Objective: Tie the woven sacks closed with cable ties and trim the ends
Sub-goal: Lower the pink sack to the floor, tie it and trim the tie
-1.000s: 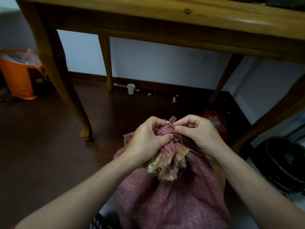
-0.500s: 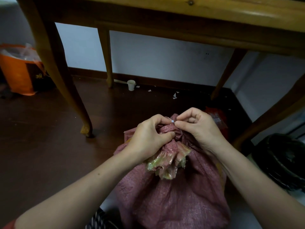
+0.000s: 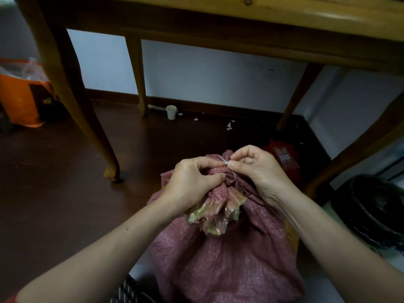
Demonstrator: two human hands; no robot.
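Wooden curved-legged table (image 3: 306, 22) spans the far side above a dark floor. Near and centre stands a dusty-pink woven plastic sack (image 3: 229, 259). Its mouth is bunched into a neck, and a crumpled yellowish clear plastic liner (image 3: 216, 215) spills out nearward. The left hand (image 3: 192, 182) curls tightly round that neck from the left. The right hand (image 3: 258, 171), touching it fingertip to fingertip, pinches a thin white cable tie (image 3: 225, 164) between thumb and forefinger. The tie loops the neck, and its free tail points far-left, nearer the left hand, so tightening probably means pulling that way.
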